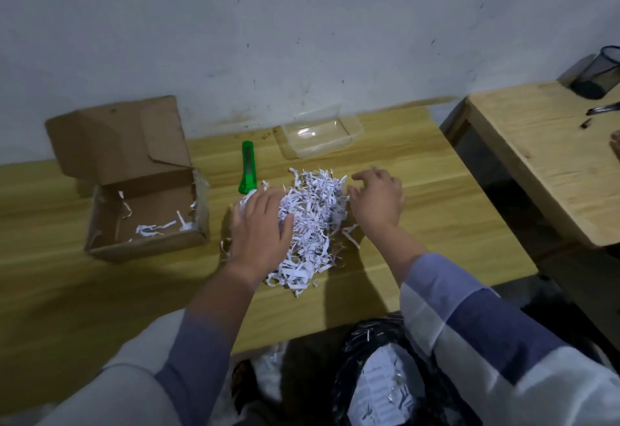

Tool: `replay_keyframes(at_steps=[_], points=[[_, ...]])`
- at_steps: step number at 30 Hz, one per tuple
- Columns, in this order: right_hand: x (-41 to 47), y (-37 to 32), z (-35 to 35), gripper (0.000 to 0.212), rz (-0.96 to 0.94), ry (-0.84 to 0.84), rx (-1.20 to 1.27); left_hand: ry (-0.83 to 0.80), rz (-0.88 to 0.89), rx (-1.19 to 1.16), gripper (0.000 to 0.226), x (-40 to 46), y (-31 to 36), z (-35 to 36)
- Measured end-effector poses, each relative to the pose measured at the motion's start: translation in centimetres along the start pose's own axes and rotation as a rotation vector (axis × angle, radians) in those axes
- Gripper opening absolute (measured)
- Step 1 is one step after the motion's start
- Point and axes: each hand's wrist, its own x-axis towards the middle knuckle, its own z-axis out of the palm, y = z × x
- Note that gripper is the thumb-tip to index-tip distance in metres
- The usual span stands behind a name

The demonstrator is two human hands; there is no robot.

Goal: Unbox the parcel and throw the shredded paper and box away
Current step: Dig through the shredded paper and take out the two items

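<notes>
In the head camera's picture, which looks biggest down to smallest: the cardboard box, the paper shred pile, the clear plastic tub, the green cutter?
1. cardboard box
2. shredded paper pile
3. clear plastic tub, though it sits farther away
4. green cutter

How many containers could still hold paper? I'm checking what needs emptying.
3: the cardboard box left of the pile, a few shreds inside; the clear plastic tub by the wall; the black bin bag below the table edge.

Dim, bluish indoor light. Soft shadows fall toward the viewer on the table (pixel 436 170). Wide-angle bending at edges; slight blur overall
</notes>
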Motion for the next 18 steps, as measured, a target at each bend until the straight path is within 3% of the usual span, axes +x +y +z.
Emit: replay_keyframes(at_steps=[5, 9, 18], points=[[-4.1, -4.0, 2.9, 0.011, -0.287, -0.257, 0.273, -0.049, -0.062, 0.019, 0.048, -1.8, -1.3, 0.1], [-5.8, -5.4, 4.1, 0.014, -0.400, -0.372, 0.309, -0.126, -0.095, 0.042, 0.057, -2.8, -2.1, 0.3], [-5.2, -5.9, 4.3, 0.022, -0.360, -0.438, -0.021, -0.259, -0.122, 0.065, 0.062, -4.1, -3.3, 0.2]])
